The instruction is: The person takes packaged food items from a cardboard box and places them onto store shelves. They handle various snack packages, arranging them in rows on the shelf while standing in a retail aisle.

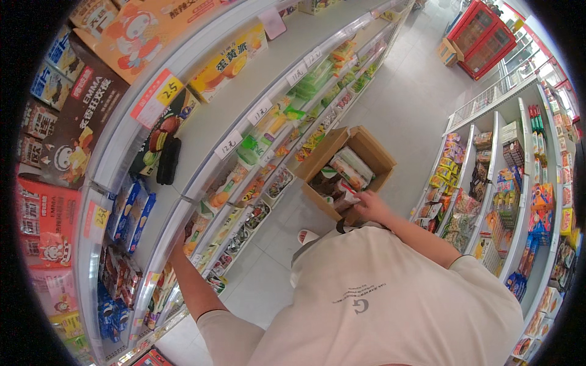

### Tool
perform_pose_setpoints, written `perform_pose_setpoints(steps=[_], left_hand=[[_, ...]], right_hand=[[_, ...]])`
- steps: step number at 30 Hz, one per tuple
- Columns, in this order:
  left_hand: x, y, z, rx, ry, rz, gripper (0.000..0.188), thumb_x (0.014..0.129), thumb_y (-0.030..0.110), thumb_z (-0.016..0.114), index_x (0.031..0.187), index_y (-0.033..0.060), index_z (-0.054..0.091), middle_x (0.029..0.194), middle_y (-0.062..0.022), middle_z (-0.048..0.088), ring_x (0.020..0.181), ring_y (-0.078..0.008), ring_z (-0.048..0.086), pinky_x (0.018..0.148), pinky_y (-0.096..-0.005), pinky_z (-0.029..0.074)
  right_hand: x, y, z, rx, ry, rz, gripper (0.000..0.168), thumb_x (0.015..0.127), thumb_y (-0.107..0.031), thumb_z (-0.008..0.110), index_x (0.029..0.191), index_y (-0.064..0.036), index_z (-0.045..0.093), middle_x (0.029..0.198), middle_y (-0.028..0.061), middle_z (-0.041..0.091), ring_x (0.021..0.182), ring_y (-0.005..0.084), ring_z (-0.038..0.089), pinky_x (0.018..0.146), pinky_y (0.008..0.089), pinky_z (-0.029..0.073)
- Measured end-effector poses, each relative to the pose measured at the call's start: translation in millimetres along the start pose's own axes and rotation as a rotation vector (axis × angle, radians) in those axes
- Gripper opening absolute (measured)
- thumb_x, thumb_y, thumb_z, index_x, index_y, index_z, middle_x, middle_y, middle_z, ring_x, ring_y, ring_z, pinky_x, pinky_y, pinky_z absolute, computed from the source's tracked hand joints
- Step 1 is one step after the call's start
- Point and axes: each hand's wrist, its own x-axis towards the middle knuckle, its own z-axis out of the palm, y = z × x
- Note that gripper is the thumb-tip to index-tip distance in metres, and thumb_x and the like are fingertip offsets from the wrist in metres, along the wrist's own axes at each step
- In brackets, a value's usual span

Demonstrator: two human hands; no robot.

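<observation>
My right hand (371, 207) reaches over the near side of an open cardboard box (316, 153) on the floor. Its fingers are beside a white-and-red packet (346, 194) in the box; whether they grip it is unclear. Clear-wrapped food packs (351, 167) and darker packages (322, 180) also lie inside. On the left, my left forearm (194, 279) extends into a lower level of the shelf unit (215, 110). That hand is hidden behind the shelf edge, near bagged snacks (192, 233).
On the upper shelf are a yellow pie box (231, 61), a black elongated object (169, 161) and blue packets (132, 215). Price tags (228, 144) line its edge. More stocked shelves (494, 192) stand right. A red cabinet (480, 39) stands farther along the tiled floor (403, 98).
</observation>
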Motion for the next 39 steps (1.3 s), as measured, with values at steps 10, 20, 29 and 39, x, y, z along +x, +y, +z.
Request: perform_pose_setpoints(steps=[10, 20, 29, 39], left_hand=[[2, 90, -13, -0.31, -0.169, -0.474, 0.041, 0.104, 0.029, 0.058, 0.136, 0.0039, 0.063, 0.14, -0.0222, 0.061, 0.127, -0.0419, 0.059, 0.106, -0.0496, 0.047], [-109, 576, -56, -1.409, -0.628, -0.968, 0.054, 0.101, 0.024, 0.066, 0.146, 0.003, 0.047, 0.132, -0.0102, 0.064, 0.119, -0.0255, 0.062, 0.101, -0.0391, 0.05], [-102, 629, -75, -1.182, -0.729, -1.106, 0.054, 0.096, 0.014, 0.057, 0.147, 0.0046, 0.045, 0.122, -0.0229, 0.068, 0.109, -0.0411, 0.069, 0.083, -0.0485, 0.058], [-76, 637, -93, -1.169, -0.697, -0.983, 0.05, 0.1, 0.027, 0.056, 0.144, 0.0045, 0.048, 0.109, -0.0212, 0.07, 0.082, -0.0327, 0.073, 0.056, -0.0431, 0.058]], right_hand=[[104, 111, -105, -0.297, 0.415, -0.137, 0.059, 0.082, -0.024, 0.076, 0.136, -0.009, 0.058, 0.136, 0.0228, 0.056, 0.126, 0.0441, 0.051, 0.108, 0.0521, 0.045], [171, 221, -106, 0.081, -0.432, 0.19, 0.063, 0.098, -0.039, 0.066, 0.144, -0.001, 0.046, 0.116, 0.0235, 0.071, 0.1, 0.042, 0.069, 0.093, 0.049, 0.055], [194, 211, -135, 0.177, -0.651, 0.079, 0.041, 0.092, -0.029, 0.067, 0.115, 0.003, 0.058, 0.103, 0.0209, 0.074, 0.095, 0.0353, 0.072, 0.08, 0.0473, 0.057], [146, 224, -121, -0.093, -0.114, -0.005, 0.032, 0.088, -0.016, 0.064, 0.116, -0.003, 0.059, 0.101, 0.0263, 0.07, 0.099, 0.048, 0.067, 0.085, 0.0547, 0.053]])
